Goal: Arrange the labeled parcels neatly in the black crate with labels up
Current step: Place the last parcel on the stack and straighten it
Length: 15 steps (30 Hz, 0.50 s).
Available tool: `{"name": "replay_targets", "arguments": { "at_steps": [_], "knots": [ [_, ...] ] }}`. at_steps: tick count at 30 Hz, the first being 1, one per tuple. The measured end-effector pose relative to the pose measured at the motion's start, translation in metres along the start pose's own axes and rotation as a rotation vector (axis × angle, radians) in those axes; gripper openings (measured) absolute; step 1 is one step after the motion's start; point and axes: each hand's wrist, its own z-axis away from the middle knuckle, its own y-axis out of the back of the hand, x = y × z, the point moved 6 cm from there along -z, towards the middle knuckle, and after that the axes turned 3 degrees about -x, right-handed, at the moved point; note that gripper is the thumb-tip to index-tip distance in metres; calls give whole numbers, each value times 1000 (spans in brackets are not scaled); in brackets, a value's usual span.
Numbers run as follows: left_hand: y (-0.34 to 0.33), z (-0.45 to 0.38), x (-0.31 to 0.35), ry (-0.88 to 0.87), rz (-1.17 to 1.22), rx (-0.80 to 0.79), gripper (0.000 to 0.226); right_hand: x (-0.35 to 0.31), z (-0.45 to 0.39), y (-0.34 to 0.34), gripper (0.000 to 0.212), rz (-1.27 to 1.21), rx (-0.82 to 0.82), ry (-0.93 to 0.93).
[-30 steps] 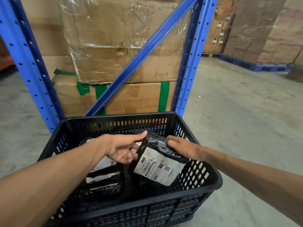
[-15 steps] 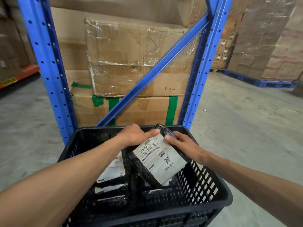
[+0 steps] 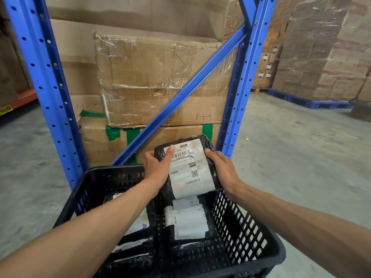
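Observation:
A black parcel (image 3: 188, 167) with a white label facing me is held above the far end of the black crate (image 3: 247, 229). My left hand (image 3: 157, 170) grips its left edge, thumb on the label. My right hand (image 3: 222, 170) grips its right edge. Inside the crate lie other black parcels: one with labels up (image 3: 187, 221) on the right, and others (image 3: 132, 245) on the left, partly hidden by my left forearm.
A blue rack frame (image 3: 50, 87) with a diagonal brace stands just behind the crate, with stacked cardboard boxes (image 3: 152, 81) inside it. Wrapped box stacks on a blue pallet (image 3: 313, 101) stand at the far right. Concrete floor lies on both sides.
Both hands lifted the parcel up out of the crate and turned it upright, so its label now faces me squarely. The view tilted upward.

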Motion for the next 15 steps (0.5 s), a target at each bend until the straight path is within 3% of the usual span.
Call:
{"name": "replay_targets", "arguments": {
  "at_steps": [3, 8, 11, 15],
  "knots": [
    [-5, -3, -13, 60, 122, -84, 99, 2, 2, -3, 25, -15, 13, -31],
    [1, 2, -3, -47, 102, 93, 69, 14, 4, -9, 41, 27, 22, -119],
    [-3, 6, -6, -37, 51, 93, 58, 19, 1, -7, 45, 86, 46, -103],
    [-18, 7, -24, 33, -1, 48, 74, 37, -1, 0, 41, 160, 144, -102]
  ]
}}
